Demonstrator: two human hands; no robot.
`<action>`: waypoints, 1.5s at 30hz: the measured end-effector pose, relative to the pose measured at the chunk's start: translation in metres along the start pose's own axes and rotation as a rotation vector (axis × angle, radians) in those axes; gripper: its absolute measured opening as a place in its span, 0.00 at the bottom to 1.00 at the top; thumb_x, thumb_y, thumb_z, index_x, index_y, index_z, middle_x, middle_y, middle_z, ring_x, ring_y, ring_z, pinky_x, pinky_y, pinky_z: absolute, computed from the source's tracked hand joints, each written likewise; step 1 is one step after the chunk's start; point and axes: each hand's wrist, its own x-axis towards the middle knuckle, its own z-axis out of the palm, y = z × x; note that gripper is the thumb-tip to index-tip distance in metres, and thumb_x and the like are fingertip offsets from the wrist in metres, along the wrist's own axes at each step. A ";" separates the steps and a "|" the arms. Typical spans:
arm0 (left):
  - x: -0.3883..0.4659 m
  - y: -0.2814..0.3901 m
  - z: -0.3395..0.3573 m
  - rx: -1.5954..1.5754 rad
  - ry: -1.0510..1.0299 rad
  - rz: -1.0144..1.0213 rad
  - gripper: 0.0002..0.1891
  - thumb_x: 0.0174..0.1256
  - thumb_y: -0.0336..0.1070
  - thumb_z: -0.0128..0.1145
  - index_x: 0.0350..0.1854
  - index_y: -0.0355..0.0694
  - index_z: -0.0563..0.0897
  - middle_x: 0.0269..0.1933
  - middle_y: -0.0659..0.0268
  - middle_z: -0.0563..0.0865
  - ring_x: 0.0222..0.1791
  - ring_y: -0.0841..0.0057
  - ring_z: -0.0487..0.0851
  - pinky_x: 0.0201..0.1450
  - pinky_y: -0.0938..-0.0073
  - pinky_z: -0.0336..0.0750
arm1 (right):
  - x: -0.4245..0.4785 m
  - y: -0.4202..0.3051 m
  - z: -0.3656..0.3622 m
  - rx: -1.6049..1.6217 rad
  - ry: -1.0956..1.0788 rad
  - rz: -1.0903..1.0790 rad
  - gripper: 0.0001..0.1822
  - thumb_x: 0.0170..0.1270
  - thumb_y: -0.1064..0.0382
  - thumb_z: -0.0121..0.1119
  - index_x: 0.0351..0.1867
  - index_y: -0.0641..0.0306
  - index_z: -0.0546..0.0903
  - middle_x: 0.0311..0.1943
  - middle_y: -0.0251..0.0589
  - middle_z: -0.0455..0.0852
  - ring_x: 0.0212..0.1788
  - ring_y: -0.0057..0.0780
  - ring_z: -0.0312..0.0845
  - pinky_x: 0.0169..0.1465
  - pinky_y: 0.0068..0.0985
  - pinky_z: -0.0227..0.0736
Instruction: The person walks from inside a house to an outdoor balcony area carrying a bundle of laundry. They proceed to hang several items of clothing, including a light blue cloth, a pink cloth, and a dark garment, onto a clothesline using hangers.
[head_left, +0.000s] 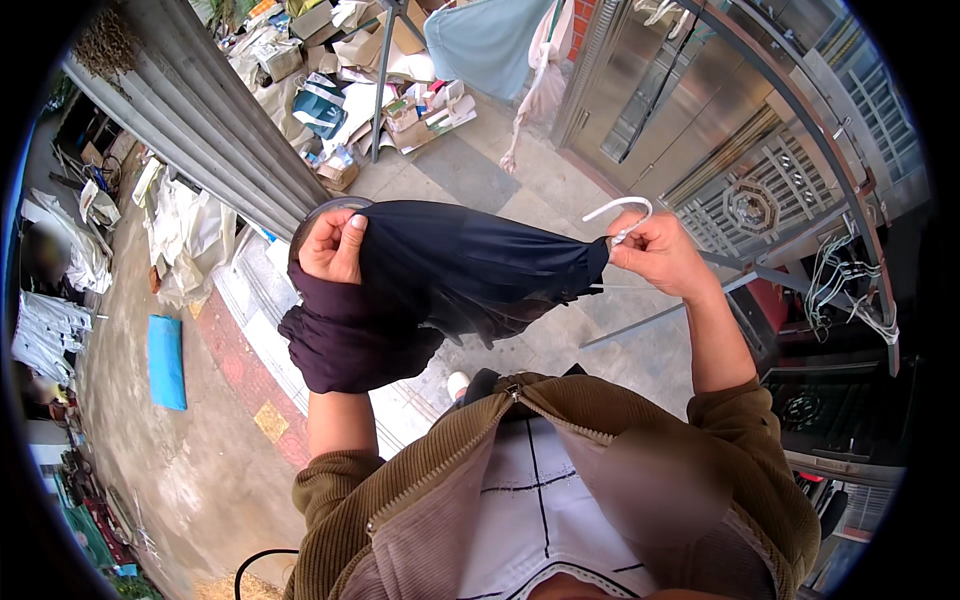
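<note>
A dark navy cloth garment (480, 255) is stretched between my two hands. My left hand (334, 247) pinches its upper left edge between thumb and fingers, and a dark purple cloth (352, 337) hangs over and below that wrist. At the other end my right hand (656, 251) grips the gathered tip of the navy cloth together with the twisted neck of a white clothes hanger (621, 202), whose hook points up and left. A thin piece of the hanger shows below the cloth; the rest is hidden.
A metal rack (840, 142) curves along the right, with several wire hangers (836, 281) bunched on it. A fluted column (217, 112) stands at upper left. Cardboard and scrap (420, 112) lie beyond the cloth. A blue folded item (166, 361) rests on the ground at left.
</note>
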 end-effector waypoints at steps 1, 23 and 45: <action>0.001 0.001 0.000 -0.005 0.006 0.012 0.06 0.66 0.33 0.59 0.37 0.35 0.81 0.30 0.76 0.80 0.30 0.89 0.74 0.38 0.88 0.68 | -0.001 0.004 0.004 0.106 0.035 -0.044 0.09 0.60 0.64 0.65 0.36 0.67 0.80 0.26 0.24 0.75 0.26 0.08 0.65 0.28 0.12 0.57; -0.007 0.080 0.040 0.995 -0.318 0.750 0.31 0.47 0.51 0.71 0.53 0.39 0.80 0.53 0.54 0.80 0.56 0.59 0.77 0.63 0.60 0.64 | 0.016 -0.028 0.028 0.303 0.040 -0.182 0.06 0.60 0.70 0.64 0.37 0.67 0.79 0.24 0.24 0.74 0.26 0.09 0.64 0.30 0.13 0.60; -0.003 0.100 0.018 0.756 -0.332 0.303 0.07 0.64 0.32 0.59 0.34 0.32 0.81 0.26 0.67 0.78 0.28 0.81 0.71 0.35 0.82 0.66 | 0.010 0.067 -0.100 0.190 0.205 0.216 0.17 0.69 0.51 0.51 0.39 0.64 0.81 0.29 0.32 0.81 0.30 0.19 0.78 0.37 0.18 0.72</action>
